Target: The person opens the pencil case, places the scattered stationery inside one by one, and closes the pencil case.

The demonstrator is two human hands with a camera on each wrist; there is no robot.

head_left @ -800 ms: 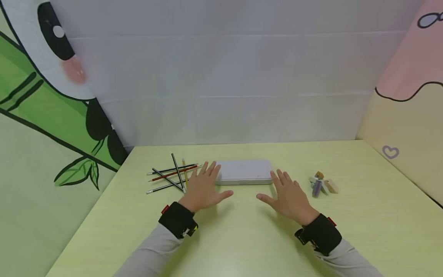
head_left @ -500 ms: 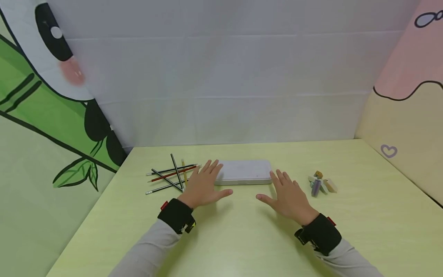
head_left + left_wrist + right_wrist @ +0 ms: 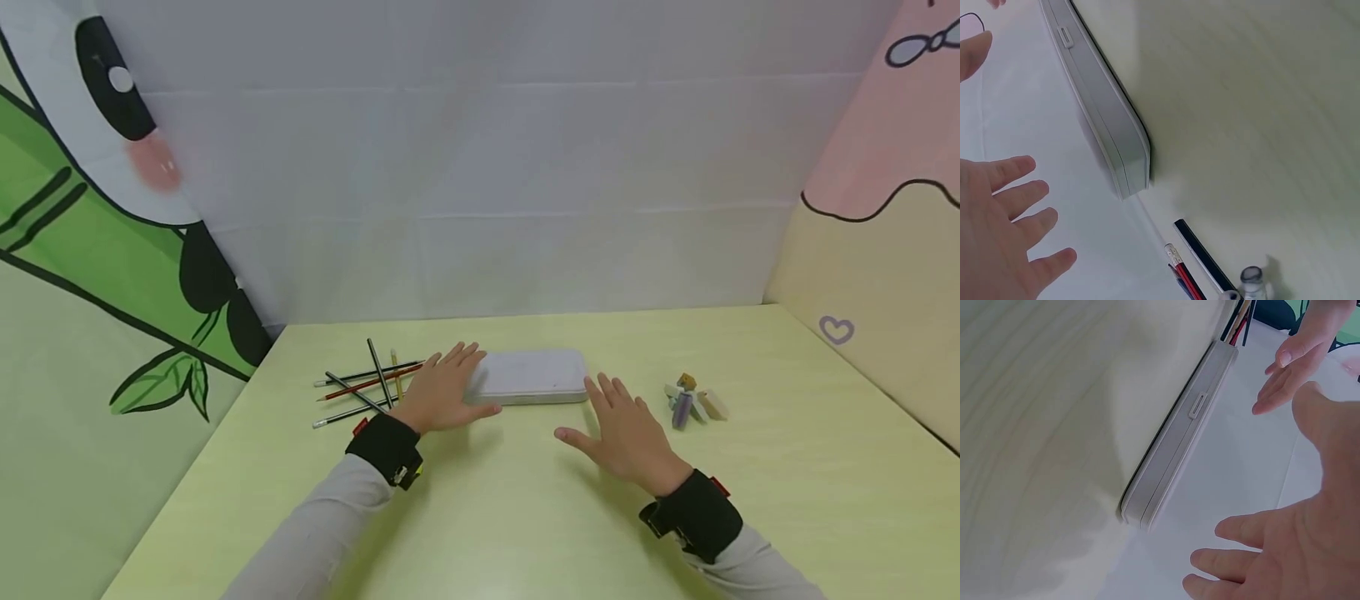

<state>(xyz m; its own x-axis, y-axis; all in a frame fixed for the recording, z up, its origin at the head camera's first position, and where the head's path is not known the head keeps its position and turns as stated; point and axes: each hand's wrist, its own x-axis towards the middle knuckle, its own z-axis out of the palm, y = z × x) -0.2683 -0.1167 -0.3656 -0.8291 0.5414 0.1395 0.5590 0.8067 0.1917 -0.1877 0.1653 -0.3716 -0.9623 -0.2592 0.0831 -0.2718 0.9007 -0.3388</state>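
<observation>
Head view: a flat white rectangular case (image 3: 532,375) with rounded corners and a smooth lid lies on the pale yellow-green, faintly grained tabletop (image 3: 510,508). Above its near corners hover the left hand (image 3: 441,393) and right hand (image 3: 630,435), fingers straight and apart. Slim black, red and yellow pencils (image 3: 380,375) cross beside the left; small, chunky multicoloured blocks (image 3: 682,411) cluster right of the other. An oblong clasp (image 3: 1197,405) marks the case's front.

The pale yellow-green, wood-grained counter (image 3: 517,492) is lit diffusely from above, with faint glare seen low in the head view. Soft shadows are cast beside the light grey fabric sleeves (image 3: 318,525). In the dimmer wrist views, the white rectangular hard case (image 3: 1179,440) is rendered greyish.
</observation>
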